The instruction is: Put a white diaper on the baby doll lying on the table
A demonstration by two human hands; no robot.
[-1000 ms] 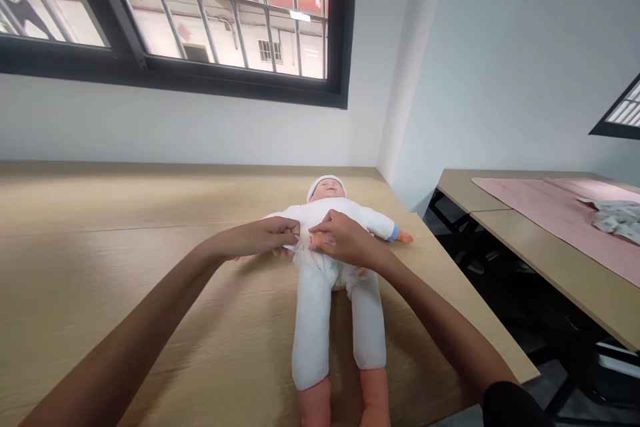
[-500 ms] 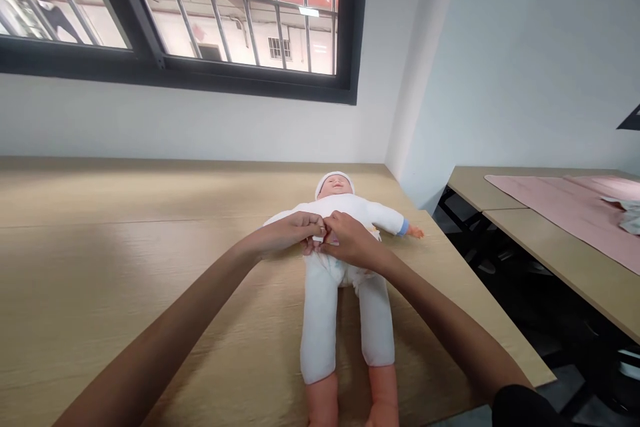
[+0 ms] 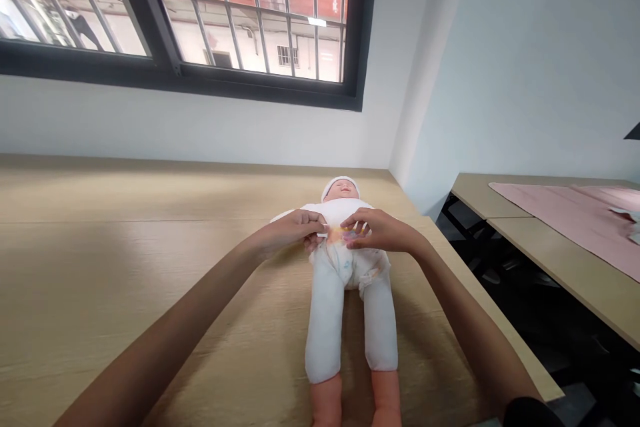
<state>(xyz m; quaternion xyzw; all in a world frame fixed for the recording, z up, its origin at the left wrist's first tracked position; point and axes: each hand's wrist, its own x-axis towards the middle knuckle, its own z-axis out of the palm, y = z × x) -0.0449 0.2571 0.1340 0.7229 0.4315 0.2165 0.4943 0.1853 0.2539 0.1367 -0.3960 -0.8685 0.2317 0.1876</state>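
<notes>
A baby doll [image 3: 327, 330] in a white cap and white clothing lies on its back on the wooden table [image 3: 150, 293], feet towards me. Round its hips is a white diaper [image 3: 350, 263] with a coloured print at the front waist. My left hand [image 3: 295, 230] is closed in a pinch on a small white diaper tab [image 3: 323, 229] at the left of the waist. Over the right part of the waistband, my right hand [image 3: 383, 230] has its fingers bent and apart, with nothing visibly gripped. Both hands partly hide the doll's belly.
To the right, across a dark gap, stands a second table [image 3: 545, 233] with a pink cloth [image 3: 565, 213] and a crumpled light cloth [image 3: 633, 230] on it. A wall and a barred window [image 3: 250, 27] rise behind the doll.
My right hand has moved right, away from my left hand, and its fingers have spread. The printed diaper front now shows between them. My left hand still pinches at the left waist.
</notes>
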